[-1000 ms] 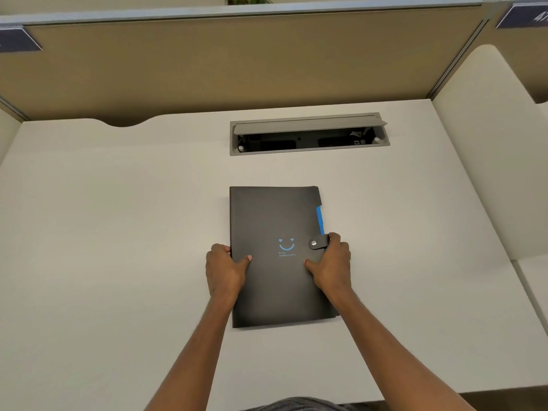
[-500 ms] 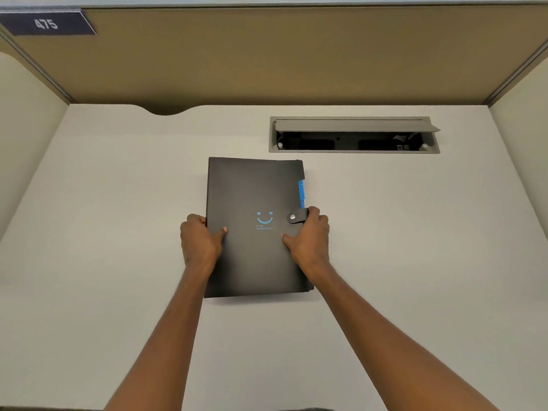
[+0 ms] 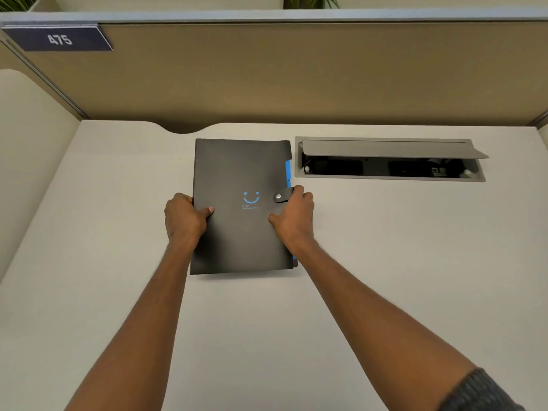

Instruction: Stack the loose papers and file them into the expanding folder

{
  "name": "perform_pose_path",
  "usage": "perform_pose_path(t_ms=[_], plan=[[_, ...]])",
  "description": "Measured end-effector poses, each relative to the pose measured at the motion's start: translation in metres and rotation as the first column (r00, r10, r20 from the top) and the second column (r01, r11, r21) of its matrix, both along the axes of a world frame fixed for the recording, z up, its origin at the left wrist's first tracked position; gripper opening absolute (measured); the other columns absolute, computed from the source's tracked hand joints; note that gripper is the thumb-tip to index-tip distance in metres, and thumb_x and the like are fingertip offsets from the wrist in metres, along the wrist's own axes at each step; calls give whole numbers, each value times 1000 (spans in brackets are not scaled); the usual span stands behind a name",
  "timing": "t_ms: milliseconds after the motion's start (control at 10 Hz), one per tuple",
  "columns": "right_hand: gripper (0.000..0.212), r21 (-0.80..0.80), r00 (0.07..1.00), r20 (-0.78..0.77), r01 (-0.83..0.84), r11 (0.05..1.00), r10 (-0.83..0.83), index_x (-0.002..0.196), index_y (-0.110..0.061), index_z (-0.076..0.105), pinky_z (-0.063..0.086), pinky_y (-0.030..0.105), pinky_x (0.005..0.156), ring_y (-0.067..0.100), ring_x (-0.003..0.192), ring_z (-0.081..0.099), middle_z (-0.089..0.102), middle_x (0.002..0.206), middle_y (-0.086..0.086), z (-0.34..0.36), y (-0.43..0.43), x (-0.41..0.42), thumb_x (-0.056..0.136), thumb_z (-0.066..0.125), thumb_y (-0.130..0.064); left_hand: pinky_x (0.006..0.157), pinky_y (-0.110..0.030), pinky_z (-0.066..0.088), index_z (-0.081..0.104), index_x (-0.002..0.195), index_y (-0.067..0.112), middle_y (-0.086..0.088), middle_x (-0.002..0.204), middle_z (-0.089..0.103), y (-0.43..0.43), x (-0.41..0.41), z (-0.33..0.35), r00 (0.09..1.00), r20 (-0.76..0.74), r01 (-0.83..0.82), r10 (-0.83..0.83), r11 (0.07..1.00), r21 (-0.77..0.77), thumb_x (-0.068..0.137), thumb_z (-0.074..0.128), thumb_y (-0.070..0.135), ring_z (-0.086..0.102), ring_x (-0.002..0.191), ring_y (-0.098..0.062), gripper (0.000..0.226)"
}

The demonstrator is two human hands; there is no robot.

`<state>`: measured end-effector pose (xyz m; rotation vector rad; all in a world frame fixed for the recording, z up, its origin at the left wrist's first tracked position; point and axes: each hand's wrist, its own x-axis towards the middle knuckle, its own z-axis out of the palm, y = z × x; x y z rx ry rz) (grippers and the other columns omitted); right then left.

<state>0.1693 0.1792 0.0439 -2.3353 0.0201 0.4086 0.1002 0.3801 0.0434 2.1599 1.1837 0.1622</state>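
Observation:
A dark grey expanding folder [image 3: 237, 170] with a blue smile mark lies closed on the white desk [image 3: 385, 262], its snap strap [image 3: 281, 196] fastened over the right edge. Blue tabs show along that edge. My left hand [image 3: 185, 218] grips the folder's left edge, thumb on the cover. My right hand [image 3: 293, 216] holds the right edge just beside the strap, thumb pressed on the cover. No loose papers are visible anywhere on the desk.
A grey cable tray [image 3: 388, 160] with its lid propped open is sunk into the desk right of the folder. A tan partition [image 3: 296, 72] with a "475" sign [image 3: 59, 39] closes the back; cream side panels [image 3: 26, 161] flank the desk.
The folder, held in both hands, has slid away from me toward the back of the desk and to the left of the cable tray. My view has shifted left.

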Motion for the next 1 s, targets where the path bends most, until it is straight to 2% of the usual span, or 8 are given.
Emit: perform_pose_path(t_ms=[100, 300, 400, 700, 800, 900, 1000], plan=[[63, -17, 1000, -11, -1, 1000, 1, 135, -5, 45, 51, 41, 99, 34, 124, 50, 49, 133, 17, -4, 15, 17, 82, 79, -7, 70, -36, 45, 56, 76, 11, -16, 96, 72, 16, 20, -3, 1000, -21, 14, -14, 1000, -7, 79, 88, 19, 65, 84, -35, 34], [67, -50, 1000, 11, 7, 999, -7, 139, -4, 44, 52, 41, 100, 35, 127, 51, 47, 139, 19, -16, 45, 58, 84, 82, -9, 73, -42, 53, 64, 84, 2, -22, 100, 75, 43, 65, -12, 994, -84, 72, -71, 997, 6, 80, 88, 22, 69, 92, -42, 31], [71, -69, 1000, 4, 6, 998, -6, 142, -4, 42, 52, 40, 103, 34, 130, 51, 46, 143, 20, -23, 55, 73, 85, 83, -12, 80, -48, 57, 69, 92, -5, -26, 103, 74, 54, 82, -18, 991, -108, 79, -79, 997, -4, 80, 87, 23, 69, 95, -45, 35], [72, -188, 998, 14, -51, 981, 54, 144, -4, 39, 51, 38, 102, 31, 126, 52, 45, 144, 19, -40, 56, 74, 88, 81, -22, 83, -48, 54, 71, 98, -6, -26, 105, 74, 58, 86, -29, 976, -199, 96, -84, 994, 53, 83, 85, 30, 69, 96, -44, 41], [82, -369, 987, 93, -90, 925, 133, 154, -4, 28, 47, 38, 105, 31, 131, 49, 43, 148, 18, -36, 54, 64, 92, 73, -35, 92, -51, 52, 65, 116, -3, -26, 122, 66, 45, 81, -26, 971, -230, 101, -66, 984, 144, 87, 80, 32, 61, 115, -44, 48], [83, -419, 963, 188, -101, 903, 195, 158, -4, 24, 43, 38, 108, 30, 135, 47, 44, 151, 17, -30, 53, 54, 96, 67, -38, 99, -54, 47, 56, 131, 0, -25, 135, 57, 33, 74, -21, 963, -257, 136, -74, 964, 230, 93, 73, 32, 52, 127, -43, 52], [76, -422, 913, 258, -188, 887, 317, 158, -5, 26, 40, 41, 116, 30, 142, 43, 41, 156, 16, -27, 51, 36, 100, 61, -40, 110, -55, 38, 45, 146, 2, -22, 158, 40, 11, 60, -26, 977, -176, 171, -123, 940, 294, 100, 59, 33, 41, 141, -42, 57]])
